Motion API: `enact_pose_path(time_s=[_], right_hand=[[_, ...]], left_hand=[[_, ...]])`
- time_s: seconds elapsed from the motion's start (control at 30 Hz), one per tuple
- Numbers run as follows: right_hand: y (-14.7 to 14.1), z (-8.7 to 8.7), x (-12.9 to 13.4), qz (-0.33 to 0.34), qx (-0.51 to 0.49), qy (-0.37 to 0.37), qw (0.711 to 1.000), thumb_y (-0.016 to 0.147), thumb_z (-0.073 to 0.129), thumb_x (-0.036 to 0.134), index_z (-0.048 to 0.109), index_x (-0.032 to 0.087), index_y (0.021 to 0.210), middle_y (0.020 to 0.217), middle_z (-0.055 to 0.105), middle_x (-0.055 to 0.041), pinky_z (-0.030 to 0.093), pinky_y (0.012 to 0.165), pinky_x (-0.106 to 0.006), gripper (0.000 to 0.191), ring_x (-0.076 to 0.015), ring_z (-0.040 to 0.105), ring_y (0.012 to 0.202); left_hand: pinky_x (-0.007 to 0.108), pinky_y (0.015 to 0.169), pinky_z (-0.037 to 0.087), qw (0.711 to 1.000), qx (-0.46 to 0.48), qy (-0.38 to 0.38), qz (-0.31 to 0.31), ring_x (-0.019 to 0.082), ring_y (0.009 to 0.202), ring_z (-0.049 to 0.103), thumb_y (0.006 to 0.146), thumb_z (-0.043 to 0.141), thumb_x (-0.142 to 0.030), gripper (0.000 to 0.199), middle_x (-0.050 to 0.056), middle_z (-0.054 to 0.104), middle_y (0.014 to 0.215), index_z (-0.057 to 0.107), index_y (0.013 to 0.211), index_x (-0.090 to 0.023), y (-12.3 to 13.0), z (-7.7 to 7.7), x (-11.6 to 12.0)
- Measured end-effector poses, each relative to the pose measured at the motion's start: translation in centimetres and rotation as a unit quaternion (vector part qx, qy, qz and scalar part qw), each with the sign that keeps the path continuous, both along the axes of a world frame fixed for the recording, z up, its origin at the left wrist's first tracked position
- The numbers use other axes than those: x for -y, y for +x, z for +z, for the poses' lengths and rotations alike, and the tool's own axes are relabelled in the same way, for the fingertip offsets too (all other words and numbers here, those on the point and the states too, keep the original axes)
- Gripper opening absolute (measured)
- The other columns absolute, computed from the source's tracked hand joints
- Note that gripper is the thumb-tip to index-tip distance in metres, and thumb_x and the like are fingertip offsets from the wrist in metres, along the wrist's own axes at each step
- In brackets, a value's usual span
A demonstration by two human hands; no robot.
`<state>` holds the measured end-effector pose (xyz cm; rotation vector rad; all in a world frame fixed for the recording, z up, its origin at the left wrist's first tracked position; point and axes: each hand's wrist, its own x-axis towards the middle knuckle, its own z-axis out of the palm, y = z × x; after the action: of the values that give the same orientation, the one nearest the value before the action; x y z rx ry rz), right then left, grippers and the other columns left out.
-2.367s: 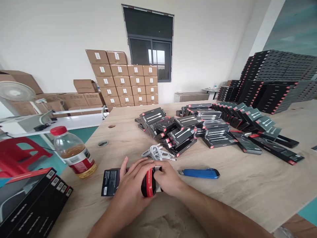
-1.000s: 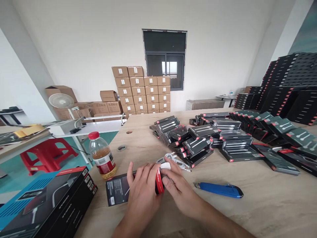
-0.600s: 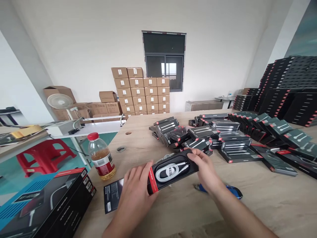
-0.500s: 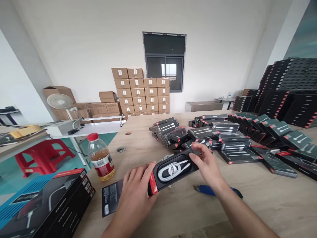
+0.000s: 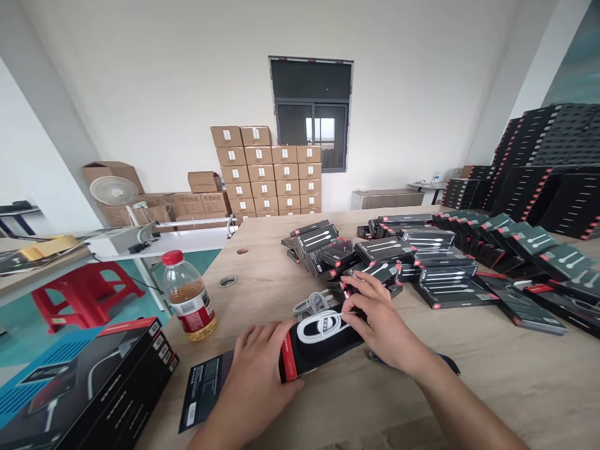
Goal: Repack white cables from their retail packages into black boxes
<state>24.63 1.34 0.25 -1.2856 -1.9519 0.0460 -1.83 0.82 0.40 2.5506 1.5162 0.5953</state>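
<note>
From where I stood, the left hand [image 5: 262, 362] was closed around the left end of a slim black cable tray [image 5: 323, 353], thumb on the near side and fingers along the far one, right beside its red band [image 5: 289, 357]. The tray was tilted above the wooden table [image 5: 262, 269], its open side up. A coiled white charging cable [image 5: 319, 328], bundled with a small printed wrap [image 5: 325, 323], was at the far side of the tray's recess; I couldn't tell whether it was wholly clear of the tray. The right hand [image 5: 375, 309] held the cable's right end in a narrow pinch between thumb and fingertips.

Just beyond the tray, a second, greyish cable [image 5: 313, 303] lay coiled on the wood. Partly under the left forearm was a flat dark printed package piece [image 5: 201, 387], and a utility knife [image 5: 449, 362] lay mostly hidden behind the right forearm. Farther off was a jumbled pile of black cable boxes [image 5: 323, 244]. To the left stood a red-capped bottle [image 5: 190, 300], part full of amber liquid, near a stack of larger black boxes [image 5: 94, 375].
</note>
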Motion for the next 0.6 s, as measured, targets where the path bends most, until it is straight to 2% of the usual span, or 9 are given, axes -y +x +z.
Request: enact_pose_path(time_s=[0.07, 0.13, 0.2, 0.27, 0.33, 0.4, 0.5, 0.6], right_hand=[[0.1, 0.3, 0.1, 0.014, -0.022, 0.014, 1.0, 0.094, 0.06, 0.02, 0.065, 0.025, 0.086, 0.147, 0.056, -0.0074, 0.039, 0.11, -0.062, 0.01, -0.0324, 0.036, 0.144], [-0.1, 0.4, 0.2, 0.032, -0.031, 0.022, 0.999, 0.095, 0.06, 0.021, 0.064, 0.025, 0.086, 0.144, 0.058, -0.0079, 0.041, 0.109, -0.06, 0.01, -0.0317, 0.037, 0.143], [-0.4, 0.3, 0.3, 0.047, -0.03, 0.028, 0.998, 0.095, 0.061, 0.022, 0.065, 0.025, 0.087, 0.141, 0.06, -0.0084, 0.042, 0.109, -0.058, 0.009, -0.0314, 0.039, 0.142], [-1.0, 0.0, 0.4, 0.056, -0.024, 0.029, 0.998, 0.094, 0.062, 0.022, 0.065, 0.025, 0.088, 0.14, 0.061, -0.0078, 0.042, 0.11, -0.057, 0.007, -0.0309, 0.039, 0.142], [-1.5, -0.3, 0.5, 0.064, -0.02, 0.029, 0.997, 0.094, 0.063, 0.021, 0.066, 0.026, 0.089, 0.139, 0.061, -0.0064, 0.041, 0.111, -0.056, 0.007, -0.0303, 0.039, 0.142], [-1.7, -0.5, 0.5, 0.068, -0.021, 0.031, 0.997, 0.093, 0.062, 0.02, 0.065, 0.026, 0.089, 0.137, 0.062, -0.0055, 0.04, 0.111, -0.055, 0.008, -0.0299, 0.04, 0.141], [-1.3, -0.7, 0.2, 0.044, -0.06, 0.04, 0.996, 0.094, 0.06, 0.02, 0.064, 0.025, 0.087, 0.127, 0.067, -0.0067, 0.044, 0.107, -0.05, 0.009, -0.0286, 0.05, 0.131], [-0.6, -1.1, -0.7, -0.023, -0.126, 0.046, 0.991, 0.095, 0.058, 0.025, 0.066, 0.024, 0.086, 0.106, 0.07, -0.007, 0.053, 0.088, -0.039, 0.011, -0.0243, 0.065, 0.102]], left_hand=[[0.059, 0.12, 0.019, 0.998, -0.012, -0.063, -0.012, 0.031, 0.125, 0.056, 0.063, 0.078, -0.02, 0.074, 0.005, 0.066, 0.129, 0.057, 0.133, -0.033, -0.5, 0.2, 0.1], [0.061, 0.123, 0.006, 0.992, -0.013, -0.121, -0.029, 0.034, 0.133, 0.051, 0.055, 0.086, -0.027, 0.087, 0.005, 0.063, 0.136, 0.056, 0.136, -0.034, -0.9, 0.5, 0.2], [0.062, 0.123, 0.001, 0.987, 0.023, -0.149, -0.05, 0.035, 0.138, 0.046, 0.052, 0.091, -0.036, 0.095, 0.006, 0.058, 0.144, 0.054, 0.14, -0.036, -1.0, 0.7, 0.3], [0.057, 0.124, 0.013, 0.98, 0.109, -0.159, -0.051, 0.033, 0.138, 0.047, 0.066, 0.083, -0.046, 0.08, 0.006, 0.057, 0.146, 0.054, 0.14, -0.034, -0.7, 1.0, 0.2], [0.05, 0.117, 0.034, 0.964, 0.196, -0.177, -0.029, 0.03, 0.131, 0.054, 0.084, 0.066, -0.052, 0.056, 0.007, 0.061, 0.141, 0.059, 0.134, -0.03, -0.3, 1.1, 0.2], [0.044, 0.107, 0.044, 0.955, 0.23, -0.186, -0.004, 0.029, 0.126, 0.058, 0.09, 0.057, -0.052, 0.047, 0.007, 0.064, 0.137, 0.061, 0.13, -0.028, -0.1, 1.0, 0.2], [0.046, 0.109, 0.042, 0.97, 0.184, -0.157, -0.004, 0.029, 0.129, 0.054, 0.082, 0.068, -0.048, 0.057, 0.007, 0.062, 0.139, 0.058, 0.134, -0.028, -0.1, 0.8, 0.2], [0.055, 0.119, 0.027, 0.987, 0.085, -0.132, -0.026, 0.033, 0.134, 0.049, 0.065, 0.083, -0.043, 0.082, 0.007, 0.059, 0.143, 0.054, 0.14, -0.029, -0.3, 0.7, 0.5]])
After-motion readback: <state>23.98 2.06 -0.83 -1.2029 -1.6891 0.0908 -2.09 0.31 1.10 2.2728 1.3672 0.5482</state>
